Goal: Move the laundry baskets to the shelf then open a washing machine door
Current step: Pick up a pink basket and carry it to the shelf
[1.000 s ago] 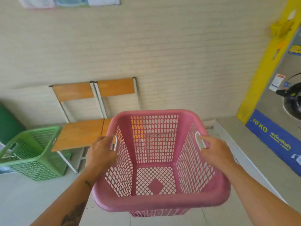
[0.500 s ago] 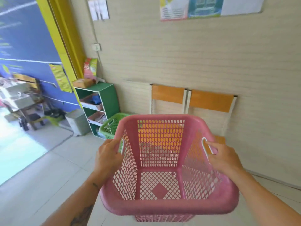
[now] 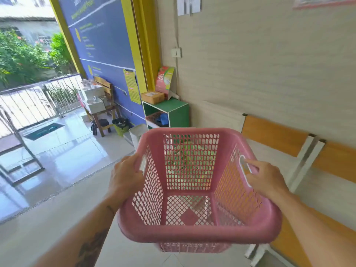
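I carry an empty pink laundry basket (image 3: 192,231) in front of me, above the floor. My left hand (image 3: 126,177) grips its left handle slot and my right hand (image 3: 264,179) grips the right one. Beyond the basket a green shelf (image 3: 178,112) stands in the corner against the wall. Something green shows through the basket's far mesh; it is mostly hidden. No washing machine is in view.
Two wooden chairs (image 3: 289,139) stand along the right wall, close to the basket. A cardboard box (image 3: 153,97) and a leaflet stand sit on the shelf. A white bin (image 3: 137,132) stands left of the shelf. A blue wall and an open doorway lie to the left.
The view has swung left: the washing machine left the frame, then the chairs slid right, and the shelf and doorway came into view. Both hands keep their hold on the pink basket.
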Demonstrator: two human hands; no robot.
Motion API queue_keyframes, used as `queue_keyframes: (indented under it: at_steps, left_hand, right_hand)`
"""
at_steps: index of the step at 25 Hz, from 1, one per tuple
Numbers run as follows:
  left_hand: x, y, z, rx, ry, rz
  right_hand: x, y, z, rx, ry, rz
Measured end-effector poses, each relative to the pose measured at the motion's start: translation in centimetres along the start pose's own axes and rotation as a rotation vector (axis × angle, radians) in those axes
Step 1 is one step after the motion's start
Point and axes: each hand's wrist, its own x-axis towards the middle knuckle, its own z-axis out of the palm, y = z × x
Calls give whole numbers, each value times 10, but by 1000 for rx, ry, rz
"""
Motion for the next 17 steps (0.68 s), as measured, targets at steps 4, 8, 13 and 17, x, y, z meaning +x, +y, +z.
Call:
queue_keyframes:
  at_steps: [4, 8, 13, 17]
  left_hand:
    - [95, -36, 10, -19, 54, -10]
    - [202, -67, 34, -47, 49, 67]
    - [317, -77, 66, -30, -8, 222]
    - [391, -61, 105, -39, -42, 297]
  right_hand:
    - [79, -55, 32, 13, 16, -43]
    - [147, -94, 70, 3, 72, 0]
    - [209, -117, 95, 44, 103, 127]
    - [256, -117, 106, 82, 130, 216]
